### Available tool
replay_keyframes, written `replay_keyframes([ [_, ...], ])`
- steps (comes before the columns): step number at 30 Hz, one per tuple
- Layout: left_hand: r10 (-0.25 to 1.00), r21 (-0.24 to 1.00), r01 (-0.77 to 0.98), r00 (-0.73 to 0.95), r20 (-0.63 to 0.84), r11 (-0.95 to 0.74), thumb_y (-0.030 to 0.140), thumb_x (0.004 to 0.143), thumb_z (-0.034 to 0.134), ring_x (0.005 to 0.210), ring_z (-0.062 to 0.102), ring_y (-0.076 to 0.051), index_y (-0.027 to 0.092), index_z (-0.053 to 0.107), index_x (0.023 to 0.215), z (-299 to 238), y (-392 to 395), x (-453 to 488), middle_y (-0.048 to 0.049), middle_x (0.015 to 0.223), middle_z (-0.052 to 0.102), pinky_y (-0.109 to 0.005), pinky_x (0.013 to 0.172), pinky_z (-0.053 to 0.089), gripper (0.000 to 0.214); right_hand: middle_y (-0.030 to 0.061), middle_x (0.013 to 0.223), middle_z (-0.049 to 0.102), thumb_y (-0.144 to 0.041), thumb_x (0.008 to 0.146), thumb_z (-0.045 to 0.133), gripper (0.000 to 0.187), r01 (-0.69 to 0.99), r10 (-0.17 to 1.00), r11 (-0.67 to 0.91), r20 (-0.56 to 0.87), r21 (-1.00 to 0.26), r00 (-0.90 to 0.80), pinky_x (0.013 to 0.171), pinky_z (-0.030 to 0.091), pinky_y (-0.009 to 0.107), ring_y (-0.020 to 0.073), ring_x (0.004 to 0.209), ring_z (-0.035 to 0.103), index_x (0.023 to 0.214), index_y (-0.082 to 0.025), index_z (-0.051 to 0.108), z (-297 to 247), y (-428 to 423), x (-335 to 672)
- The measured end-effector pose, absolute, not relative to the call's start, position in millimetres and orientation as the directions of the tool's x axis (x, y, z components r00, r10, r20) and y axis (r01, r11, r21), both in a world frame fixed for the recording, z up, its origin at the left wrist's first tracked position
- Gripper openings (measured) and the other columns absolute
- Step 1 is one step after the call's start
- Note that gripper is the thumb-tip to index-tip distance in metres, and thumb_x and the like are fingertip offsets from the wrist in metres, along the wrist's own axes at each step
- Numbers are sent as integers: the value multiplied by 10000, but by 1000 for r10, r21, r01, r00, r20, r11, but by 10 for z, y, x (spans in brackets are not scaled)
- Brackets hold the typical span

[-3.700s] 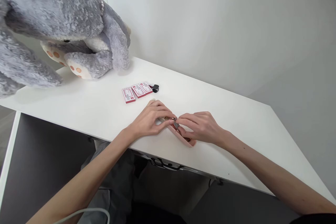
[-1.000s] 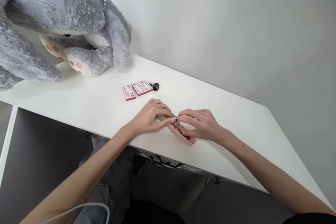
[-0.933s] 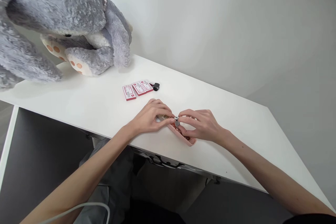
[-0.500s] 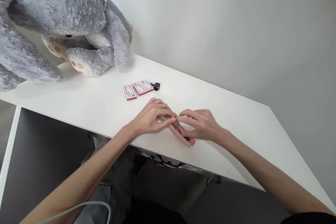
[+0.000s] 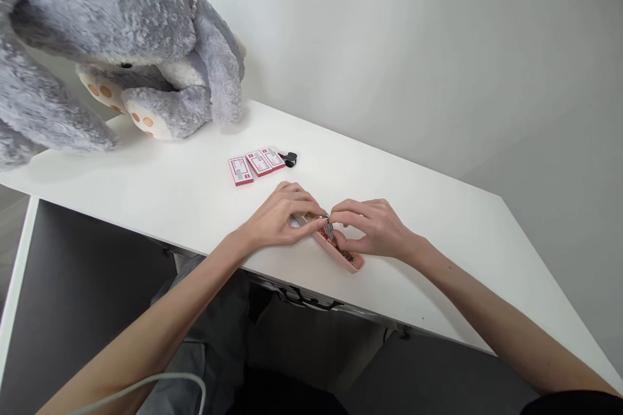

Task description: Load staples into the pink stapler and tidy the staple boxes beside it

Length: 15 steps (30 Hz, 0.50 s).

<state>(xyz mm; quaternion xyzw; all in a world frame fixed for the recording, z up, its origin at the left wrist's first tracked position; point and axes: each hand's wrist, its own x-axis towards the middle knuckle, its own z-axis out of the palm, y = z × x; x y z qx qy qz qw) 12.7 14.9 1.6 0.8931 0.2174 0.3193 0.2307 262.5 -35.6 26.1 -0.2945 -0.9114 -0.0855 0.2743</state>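
A narrow, open pink case [image 5: 344, 259] lies slanted on the white desk, with small brownish bits inside. Over its middle, a small silvery metal piece [image 5: 329, 229] stands between my two hands; its exact kind is too small to make out. My left hand [image 5: 285, 217] comes from the left, thumb and forefinger closed at the piece's upper end, palm over the far end of the case. My right hand [image 5: 372, 227] pinches the same piece from the right, its thumb low near the case. The fingers hide part of both things.
Several small red-and-white boxes [image 5: 241, 170] lie farther back on the desk [image 5: 428, 207], beside a small black object [image 5: 291, 159]. A big grey plush toy [image 5: 180, 104] sits at the back left against the wall. A white cable [image 5: 160, 376] crosses my left forearm.
My right hand has shifted slightly, its thumb and fingers a little farther apart around the metal piece. More of the silvery piece shows. My left hand stays put.
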Motion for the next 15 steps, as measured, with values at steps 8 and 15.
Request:
replay_keyframes([
  [8,534,557,236,707,464,-796,440,1019,613,974,646,-223,282,822,953,28,144,124,-29,1010,804,-427,982,398,270,21,1022,750,-313,976,688,137,546,610,789,455,-280,-649,537,477,196,74,660,686,1085,-231,675,331,-392,2580],
  [15,535,548,242,701,472,-801,426,1010,626,974,643,-220,260,814,1020,19,147,123,-32,1004,806,-424,977,406,252,24,978,716,-296,1018,659,67,514,675,737,448,-438,-586,560,542,227,101,700,691,1026,-229,662,233,-416,2546],
])
